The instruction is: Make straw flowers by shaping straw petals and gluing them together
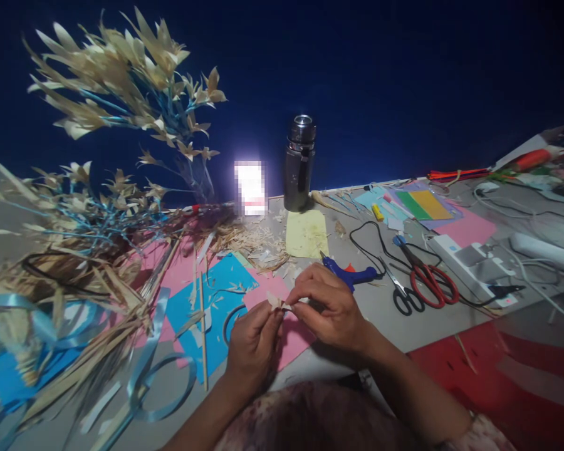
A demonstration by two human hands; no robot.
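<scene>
Close in front of my body, my left hand [254, 338] pinches a small pale piece of dried husk [276, 302] between thumb and fingers. My right hand [331, 307] meets it from the right, its thumb and fingertips closed on the other end of the same piece. Both hands are over pink paper [298, 335]. Just beyond my right hand lies a blue glue gun [350, 274], its nozzle toward the back left. A yellow sheet [306, 233] with specks on it is behind the glue gun. The fingers partly hide the husk piece.
A dark flask [300, 166] stands at the back beside a bright light [250, 188]. Red-handled scissors [432, 285], black-handled scissors [408, 299] and a power strip [470, 269] lie right. Husk flowers [122, 81], blue ribbon [162, 388] and blue paper [216, 300] fill the left.
</scene>
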